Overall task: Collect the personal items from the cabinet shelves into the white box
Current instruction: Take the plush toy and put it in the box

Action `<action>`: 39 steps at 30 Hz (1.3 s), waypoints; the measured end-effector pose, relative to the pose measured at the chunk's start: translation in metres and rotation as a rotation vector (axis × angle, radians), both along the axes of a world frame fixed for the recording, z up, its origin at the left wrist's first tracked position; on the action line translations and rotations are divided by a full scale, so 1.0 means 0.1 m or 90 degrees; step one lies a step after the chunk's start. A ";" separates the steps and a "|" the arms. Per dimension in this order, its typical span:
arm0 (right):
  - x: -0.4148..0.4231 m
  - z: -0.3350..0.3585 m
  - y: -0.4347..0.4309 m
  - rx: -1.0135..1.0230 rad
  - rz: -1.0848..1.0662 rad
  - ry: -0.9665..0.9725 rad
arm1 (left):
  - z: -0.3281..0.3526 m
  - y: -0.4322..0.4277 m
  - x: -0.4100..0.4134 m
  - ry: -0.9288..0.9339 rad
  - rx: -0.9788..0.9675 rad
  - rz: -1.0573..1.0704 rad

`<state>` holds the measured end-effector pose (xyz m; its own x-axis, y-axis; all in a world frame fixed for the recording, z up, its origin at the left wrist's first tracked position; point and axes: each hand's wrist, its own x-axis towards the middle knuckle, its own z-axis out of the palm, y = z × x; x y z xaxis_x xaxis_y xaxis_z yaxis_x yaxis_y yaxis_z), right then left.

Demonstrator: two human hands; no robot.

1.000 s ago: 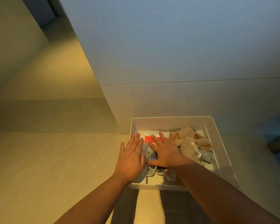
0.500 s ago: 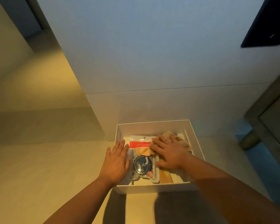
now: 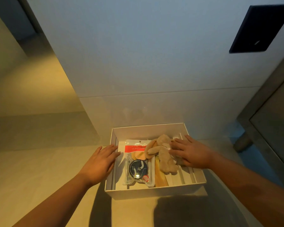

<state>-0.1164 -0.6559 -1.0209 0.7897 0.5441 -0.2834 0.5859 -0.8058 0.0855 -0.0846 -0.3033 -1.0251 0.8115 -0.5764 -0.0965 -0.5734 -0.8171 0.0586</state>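
Resting flat-fingered, the right hand [image 3: 193, 153] touches the plush toy [image 3: 164, 157]; the left hand [image 3: 99, 163], fingers straight, meets the white box [image 3: 154, 193].

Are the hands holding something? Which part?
Nothing is grabbed. The right hand lies flat, fingers straight, on the plush toy in the white box; the left hand is open by its left wall.

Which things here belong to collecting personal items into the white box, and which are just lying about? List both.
Job: white box; plush toy, red-labelled packet and dark round tin inside it; left hand at its left rim; right hand on the toy.
Just there: dark wall panel; grey furniture at the right.
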 end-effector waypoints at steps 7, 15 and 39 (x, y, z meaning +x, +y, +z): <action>-0.03 0.21 -0.18 0.000 0.049 -0.109 | 0.13 0.07 0.03 -0.095 0.081 -0.095; -0.11 0.03 -0.32 -0.121 0.048 -0.035 | 0.05 0.08 0.06 -0.075 0.214 -0.154; -0.29 0.04 -0.26 -0.258 0.166 0.035 | -0.02 0.30 -0.20 -0.025 0.422 -0.293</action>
<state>-0.1452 -0.6823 -1.0173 0.6195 0.5591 -0.5510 0.7763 -0.5402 0.3248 -0.1050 -0.2731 -1.0268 0.5171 -0.6865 -0.5112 -0.8521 -0.3569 -0.3827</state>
